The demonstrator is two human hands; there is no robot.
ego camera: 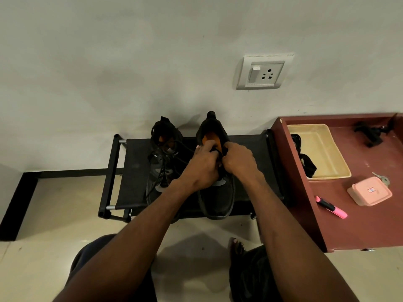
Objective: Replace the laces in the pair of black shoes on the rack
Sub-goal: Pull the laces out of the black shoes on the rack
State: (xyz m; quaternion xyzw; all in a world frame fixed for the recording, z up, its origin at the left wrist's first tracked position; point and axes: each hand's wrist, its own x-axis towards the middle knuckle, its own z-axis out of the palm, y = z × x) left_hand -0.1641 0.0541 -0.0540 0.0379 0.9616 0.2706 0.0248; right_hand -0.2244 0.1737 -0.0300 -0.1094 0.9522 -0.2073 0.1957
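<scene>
The black rack [135, 168] stands against the wall, its bare cloth shelf open at nine o'clock of the shoes. On it sit the two black shoes, toes toward the person. The left shoe [162, 158] carries a black lace that looks loosely threaded, with slack loops trailing over its tongue and down its side; whether this is the old lace or the new one cannot be told. Just beside it at three o'clock, the right shoe [216, 192] lies with its orange insole showing, and both hands meet over its throat.

The left hand [201, 166] has its fingers curled in, apparently pinching something dark at the tongue, probably a lace end. The right hand [238, 161] mirrors it, fingers clenched on the same dark bit from the other side. The eyelets lie hidden under the knuckles, so how many are threaded cannot be seen. By my judgement the task is somewhere in its middle, with this shoe being worked on and tying off left to do.

At three o'clock of the rack a red-brown counter [309, 214] butts close, bearing a cream tray [322, 153] with dark items at its near edge, a pink highlighter [331, 207] and a pink box [369, 191]. That edge crowds the right elbow; the floor toward six o'clock gives freer room.
</scene>
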